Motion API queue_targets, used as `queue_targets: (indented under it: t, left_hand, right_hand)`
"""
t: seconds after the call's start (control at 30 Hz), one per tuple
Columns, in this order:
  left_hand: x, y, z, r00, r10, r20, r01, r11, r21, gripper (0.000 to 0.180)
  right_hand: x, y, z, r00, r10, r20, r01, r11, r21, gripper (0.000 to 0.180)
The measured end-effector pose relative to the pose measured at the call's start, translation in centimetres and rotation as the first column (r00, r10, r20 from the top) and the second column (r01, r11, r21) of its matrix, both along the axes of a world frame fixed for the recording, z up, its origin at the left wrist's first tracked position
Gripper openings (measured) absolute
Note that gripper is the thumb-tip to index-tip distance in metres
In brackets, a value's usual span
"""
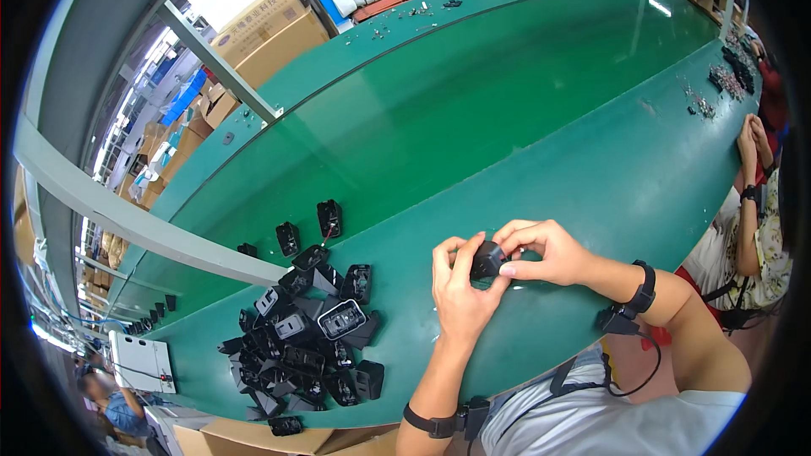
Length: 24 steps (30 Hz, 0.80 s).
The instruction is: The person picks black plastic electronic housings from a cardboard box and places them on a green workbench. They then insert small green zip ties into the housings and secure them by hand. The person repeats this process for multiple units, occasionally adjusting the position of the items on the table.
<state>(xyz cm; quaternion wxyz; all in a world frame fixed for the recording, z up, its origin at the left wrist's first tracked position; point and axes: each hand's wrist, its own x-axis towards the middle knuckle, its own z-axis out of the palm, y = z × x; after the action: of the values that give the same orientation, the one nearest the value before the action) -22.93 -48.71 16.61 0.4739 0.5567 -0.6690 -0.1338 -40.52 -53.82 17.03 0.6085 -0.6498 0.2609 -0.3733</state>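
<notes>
While both hands meet over the near edge of the green table point(507, 118), one small black plastic part point(487, 259) sits pinched between them. The left hand point(460, 287) cups it from below and the left, fingers curled up around it; the right hand point(545, 252) closes on it from the right, thumb and forefinger pressed to its top and side. Each wrist carries one black band, two in all, with a cable hanging from the right one.

To the left of the hands, near the same edge, lies one heap of black housings point(304, 346), perhaps two dozen, though they overlap too much for a sure count. Three more housings point(329, 218) stand apart just beyond the heap, further from the person.

Between the heap and the hands a strip of bare green top lies open, and the far and right stretches of the table are bare right up to its curved rim. A grey metal beam point(127, 219) crosses at the left, above the heap.

At the far right edge another person's two hands point(754, 139) rest together, with a scatter of small dark bits point(731, 76) beyond them. Cardboard boxes point(270, 29) stand past the far left side.
</notes>
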Motion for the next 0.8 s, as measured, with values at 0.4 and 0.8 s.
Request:
queue_targets:
  t: [0.4, 0.8]
  left_hand:
    - [-0.3, 0.0, 0.2, 1.0, 0.02, 0.024, -0.02, 1.0, 0.012, 0.055]
    - [-0.4, -0.2, 0.3, 0.999, -0.024, -0.026, 0.023, 0.999, -0.041, 0.06]
  right_hand:
    - [-1.1, -1.0, -1.9, 0.947, 0.124, 0.297, -0.296, 0.697, 0.652, 0.014]
    - [-1.2, -1.4, -1.5, 0.931, 0.144, 0.337, -0.342, 0.667, 0.662, 0.039]
